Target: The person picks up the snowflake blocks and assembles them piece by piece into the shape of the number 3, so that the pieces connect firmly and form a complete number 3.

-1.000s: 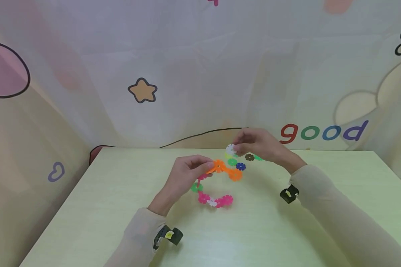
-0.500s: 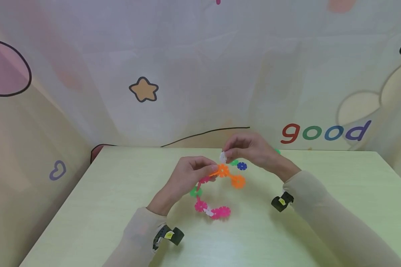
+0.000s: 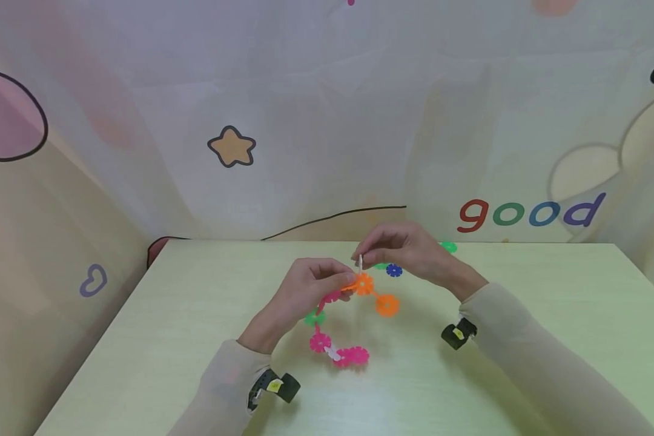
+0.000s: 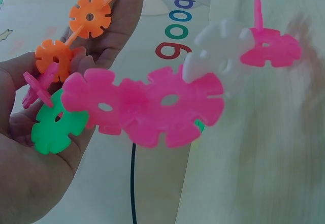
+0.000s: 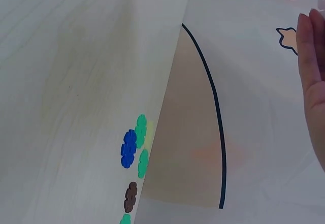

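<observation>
Fingertips (image 3: 360,259) of the right hand (image 3: 409,251) pinched a small white disc (image 3: 361,263) edge-on just above the upper orange disc (image 3: 364,283) of a linked chain of snowflake discs (image 3: 340,321), while the left hand (image 3: 305,290) held that chain by its curled fingers and thumb near the first orange and pink pieces. The chain hung from the grip above the pale green table (image 3: 196,339), running through a green disc (image 3: 314,317) down to a cluster of pink discs (image 3: 349,356) with a white one among them; a second orange disc (image 3: 387,305) branched off to the right. The white disc was mostly hidden by the fingers, and whether it had touched the orange one could not be told. In the left wrist view the pink cluster (image 4: 152,107) filled the frame, blurred at its far end. Loose discs lay behind the hands by the table's far edge: a blue disc (image 3: 394,270), a green one (image 3: 448,246), partly screened by the right hand; the right wrist view showed the blue (image 5: 128,149), green and brown disc (image 5: 131,197) lined along that edge. Open tabletop spread to both sides and toward the near edge.
</observation>
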A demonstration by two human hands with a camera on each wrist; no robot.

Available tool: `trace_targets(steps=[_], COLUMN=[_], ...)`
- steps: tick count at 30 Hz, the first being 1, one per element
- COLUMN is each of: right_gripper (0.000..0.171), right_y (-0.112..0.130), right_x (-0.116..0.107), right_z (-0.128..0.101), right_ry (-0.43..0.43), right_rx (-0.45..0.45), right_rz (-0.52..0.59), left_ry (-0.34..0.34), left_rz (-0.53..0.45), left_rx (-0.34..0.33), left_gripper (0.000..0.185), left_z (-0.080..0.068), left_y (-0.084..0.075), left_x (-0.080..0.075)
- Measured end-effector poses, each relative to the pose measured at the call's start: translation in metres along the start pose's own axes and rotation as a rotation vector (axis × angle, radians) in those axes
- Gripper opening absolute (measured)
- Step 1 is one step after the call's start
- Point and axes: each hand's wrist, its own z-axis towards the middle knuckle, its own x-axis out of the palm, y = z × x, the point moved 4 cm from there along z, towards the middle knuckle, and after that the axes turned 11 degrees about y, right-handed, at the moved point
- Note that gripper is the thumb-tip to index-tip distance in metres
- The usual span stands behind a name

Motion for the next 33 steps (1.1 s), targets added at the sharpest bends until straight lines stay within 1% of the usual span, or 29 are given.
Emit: trace_targets(steps=[5, 7, 11, 14, 19, 21, 25, 28, 33], right_gripper=[0.023, 0.029, 0.046, 0.055, 0.066, 0.067, 0.063, 0.061, 0.060], right_y=[0.001, 0.002, 0.004, 0.005, 0.006, 0.007, 0.008, 0.008, 0.008], right_x=[0.005, 0.009, 0.019, 0.026, 0.036, 0.039, 0.045, 0.047, 0.046], right_z=[-0.007, -0.010, -0.014, -0.017, -0.018, -0.018, -0.018, -0.018, -0.019], right_ry=[-0.050, -0.059, -0.062, -0.087, -0.141, -0.157, -0.189, -0.211, -0.221], right_rx=[0.112, 0.122, 0.078, 0.061, 0.044, 0.022, -0.059, -0.125, -0.200], right_rz=[-0.047, -0.048, -0.076, -0.159, -0.315, -0.369, -0.449, -0.492, -0.537], left_ry=[-0.027, -0.041, -0.075, -0.099, -0.117, -0.120, -0.109, -0.100, -0.094], left_rz=[0.004, -0.003, -0.014, -0.005, 0.001, 0.005, 0.007, 0.005, 0.007], left_rx=[-0.023, -0.024, -0.041, -0.058, -0.054, -0.051, -0.045, -0.038, -0.038], left_gripper=[0.024, 0.024, 0.023, 0.022, 0.021, 0.020, 0.020, 0.021, 0.021], left_z=[-0.001, -0.001, -0.002, -0.002, -0.002, -0.002, -0.001, 0.000, 0.001], left_y=[0.001, 0.002, 0.002, 0.003, 0.004, 0.004, 0.004, 0.005, 0.005], left_x=[-0.001, -0.002, -0.004, -0.005, -0.006, -0.007, -0.006, -0.006, -0.005])
